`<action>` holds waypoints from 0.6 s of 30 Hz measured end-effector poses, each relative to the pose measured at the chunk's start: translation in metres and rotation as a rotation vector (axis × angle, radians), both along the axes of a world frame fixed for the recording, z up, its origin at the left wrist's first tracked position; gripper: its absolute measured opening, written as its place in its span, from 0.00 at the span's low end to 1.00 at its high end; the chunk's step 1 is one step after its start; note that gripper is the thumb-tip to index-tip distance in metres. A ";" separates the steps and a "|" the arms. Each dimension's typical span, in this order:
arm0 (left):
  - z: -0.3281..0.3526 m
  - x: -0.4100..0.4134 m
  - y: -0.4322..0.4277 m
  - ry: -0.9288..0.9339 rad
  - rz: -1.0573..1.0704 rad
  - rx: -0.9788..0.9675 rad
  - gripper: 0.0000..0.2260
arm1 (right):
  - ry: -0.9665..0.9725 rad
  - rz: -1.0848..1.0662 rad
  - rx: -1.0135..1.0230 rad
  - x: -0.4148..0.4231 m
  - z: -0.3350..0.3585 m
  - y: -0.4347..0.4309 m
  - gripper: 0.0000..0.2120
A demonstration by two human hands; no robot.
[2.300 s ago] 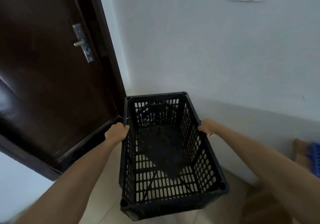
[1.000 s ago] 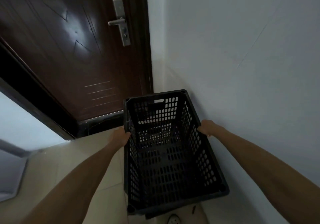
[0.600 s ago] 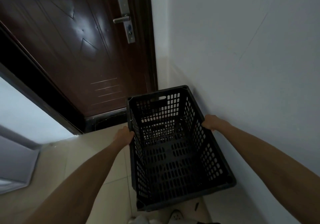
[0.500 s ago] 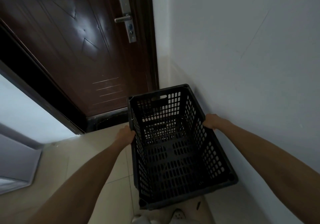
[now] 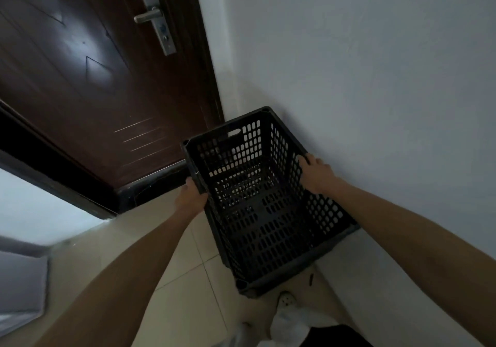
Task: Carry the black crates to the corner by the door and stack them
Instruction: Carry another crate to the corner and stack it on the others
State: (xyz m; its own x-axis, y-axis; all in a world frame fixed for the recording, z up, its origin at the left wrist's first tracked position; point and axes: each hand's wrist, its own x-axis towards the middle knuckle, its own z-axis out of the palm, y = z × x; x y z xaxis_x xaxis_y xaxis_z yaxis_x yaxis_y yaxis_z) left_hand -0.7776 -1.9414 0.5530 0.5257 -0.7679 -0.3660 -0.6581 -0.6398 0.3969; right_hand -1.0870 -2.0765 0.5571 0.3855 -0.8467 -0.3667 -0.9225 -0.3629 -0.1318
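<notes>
A black perforated plastic crate (image 5: 268,226) is held low over the tiled floor in the corner between the door and the white wall. It is empty and tilted, its far end toward the door frame. My left hand (image 5: 191,197) grips the rim of its left long side. My right hand (image 5: 316,173) grips the rim of its right long side, close to the wall. I cannot tell whether the crate's underside touches the floor.
A dark brown door (image 5: 88,78) with a metal lever handle (image 5: 150,17) stands at the left. The white wall (image 5: 362,78) runs along the right. Beige floor tiles (image 5: 185,293) lie below. A white shoe (image 5: 285,299) shows under the crate. A grey object (image 5: 21,287) sits at the left edge.
The crate has gone down and forward into the corner by the door and tilted. Both hands kept their hold on its sides, and the view has dipped lower.
</notes>
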 end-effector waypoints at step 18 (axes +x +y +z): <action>-0.067 -0.133 0.122 -0.319 -0.964 -0.472 0.18 | -0.049 0.101 -0.239 -0.013 -0.049 0.181 0.43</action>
